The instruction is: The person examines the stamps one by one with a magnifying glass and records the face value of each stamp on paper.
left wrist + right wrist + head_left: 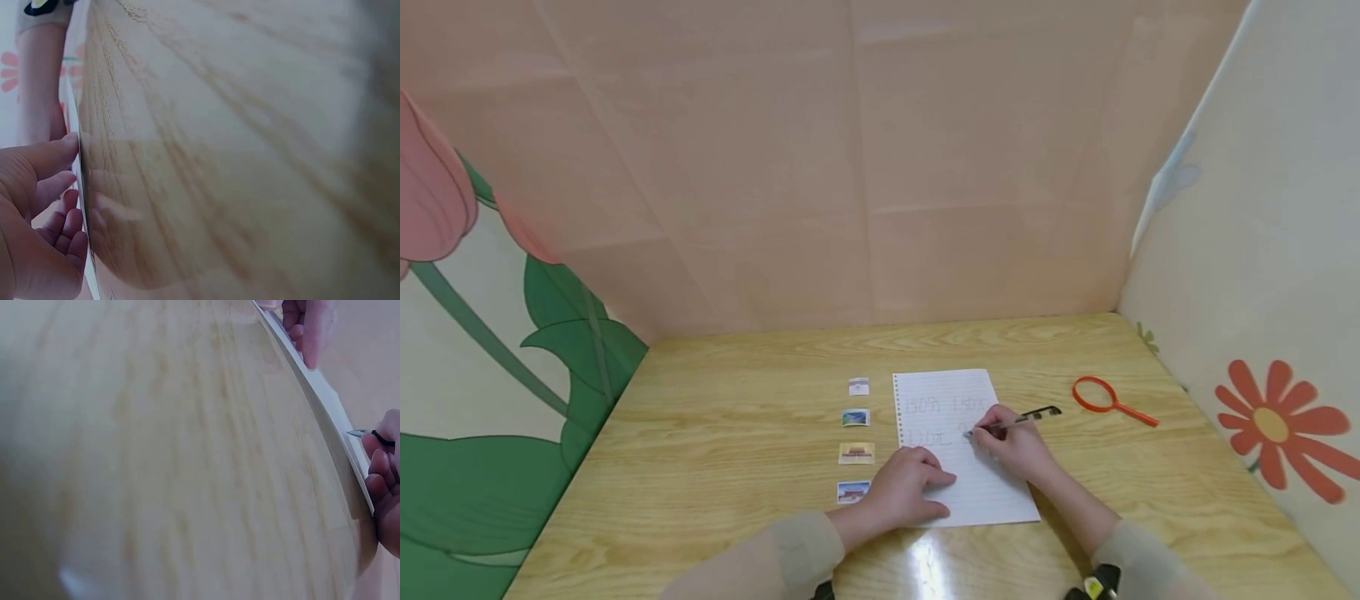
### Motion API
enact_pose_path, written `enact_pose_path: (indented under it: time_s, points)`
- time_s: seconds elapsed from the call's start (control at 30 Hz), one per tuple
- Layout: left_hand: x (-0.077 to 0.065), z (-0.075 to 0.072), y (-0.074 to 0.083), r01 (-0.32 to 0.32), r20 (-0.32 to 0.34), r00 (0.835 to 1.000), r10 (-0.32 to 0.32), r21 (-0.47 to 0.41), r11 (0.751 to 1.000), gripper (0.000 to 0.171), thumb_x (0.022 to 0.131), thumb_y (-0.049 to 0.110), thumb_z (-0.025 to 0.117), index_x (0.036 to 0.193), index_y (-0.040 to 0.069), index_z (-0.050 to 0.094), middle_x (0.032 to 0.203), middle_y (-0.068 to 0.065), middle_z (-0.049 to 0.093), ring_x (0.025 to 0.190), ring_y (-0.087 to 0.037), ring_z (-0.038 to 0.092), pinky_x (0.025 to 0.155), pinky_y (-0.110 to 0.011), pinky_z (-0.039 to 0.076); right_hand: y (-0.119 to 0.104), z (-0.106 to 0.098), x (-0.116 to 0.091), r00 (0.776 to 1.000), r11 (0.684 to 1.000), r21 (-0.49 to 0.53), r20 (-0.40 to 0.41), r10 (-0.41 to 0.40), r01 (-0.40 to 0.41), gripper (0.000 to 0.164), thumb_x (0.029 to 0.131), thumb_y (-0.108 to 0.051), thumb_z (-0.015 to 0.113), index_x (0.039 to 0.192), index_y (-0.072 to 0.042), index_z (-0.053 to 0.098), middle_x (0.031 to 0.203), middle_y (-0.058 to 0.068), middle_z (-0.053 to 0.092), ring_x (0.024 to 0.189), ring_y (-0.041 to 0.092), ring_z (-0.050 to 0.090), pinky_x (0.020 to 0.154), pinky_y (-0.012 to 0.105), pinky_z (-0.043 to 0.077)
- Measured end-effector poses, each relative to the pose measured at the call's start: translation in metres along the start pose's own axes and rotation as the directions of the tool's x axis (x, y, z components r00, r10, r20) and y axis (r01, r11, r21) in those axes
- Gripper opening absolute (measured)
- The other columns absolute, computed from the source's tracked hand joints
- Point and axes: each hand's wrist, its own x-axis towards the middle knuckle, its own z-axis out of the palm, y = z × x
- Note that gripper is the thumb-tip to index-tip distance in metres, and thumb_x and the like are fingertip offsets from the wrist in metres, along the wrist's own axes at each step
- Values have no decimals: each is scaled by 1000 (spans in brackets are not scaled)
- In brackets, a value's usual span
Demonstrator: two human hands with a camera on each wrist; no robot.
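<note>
A pen point(1033, 414) with a dark patterned barrel is pinched in my right hand point(1017, 443), its tip down at the lined sheet of paper point(977, 500). In the right wrist view the pen's pointed tip point(357, 432) shows just over the paper's edge. Large handwritten figures and characters fill the upper part of the sheet, which has punched holes along its left edge. My left hand point(908, 490) rests on the lower left of the paper, thumb and fingers spread apart. In the left wrist view, the left hand's fingers point(53, 153) lie against the sheet.
Several small picture stamps stand in a column left of the paper, among them a blue-green one point(856, 417) and a yellow one point(857, 453). The lowest stamp point(852, 492) is beside my left wrist. A red magnifying glass point(1112, 403) lies right of the pen on the wooden table point(722, 433).
</note>
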Motion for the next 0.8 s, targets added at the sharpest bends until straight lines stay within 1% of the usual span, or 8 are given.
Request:
enact_pose_path:
  time_s: [0.2, 0.4, 0.5, 0.6, 0.8]
  points:
    - [0, 0, 1, 10, 3, 1000, -10, -2, 1000, 43, 78, 34, 84, 118, 23, 74, 105, 9, 61, 96, -6, 49, 86, -21, 40, 1, 0, 1, 1000, 1000, 2, -23, 11, -11, 11, 86, -3, 73, 86, -8, 63, 76, -1, 59, 64, 12, 51, 53, 22, 44]
    - [-1, 0, 1, 24, 10, 1000, -24, -14, 1000, 43, 78, 33, 84, 119, 24, 74, 106, 10, 60, 97, -6, 49, 86, -21, 41, 1, -4, 1, 994, 995, 64, -73, 82, -78, 8, 88, -4, 71, 85, -7, 64, 77, 2, 60, 62, 11, 51, 52, 23, 43]
    - [-1, 0, 1, 27, 7, 1000, -27, -16, 1000, 43, 77, 33, 85, 118, 24, 74, 106, 9, 61, 96, -7, 49, 86, -22, 41, 3, -8, 3, 990, 993, 71, -103, 101, -94, 8, 87, -5, 72, 86, -5, 64, 76, 2, 60, 61, 11, 50, 52, 22, 42]
    - [-1, -1, 1, 29, 5, 1000, -29, -16, 999, 43, 77, 33, 85, 118, 24, 74, 106, 9, 61, 96, -7, 49, 86, -22, 41, 4, -12, 4, 990, 994, 67, -98, 98, -92, 8, 88, -6, 71, 87, -4, 63, 76, 2, 61, 60, 11, 50, 52, 22, 42]
    - [-1, -1, 2, 30, 8, 1000, -30, -25, 999, 43, 77, 33, 85, 118, 24, 74, 105, 10, 61, 96, -7, 49, 85, -21, 41, 5, -14, 4, 996, 995, 65, -39, 84, -81, 10, 88, -8, 71, 88, -4, 63, 76, 2, 64, 60, 13, 54, 51, 24, 46]
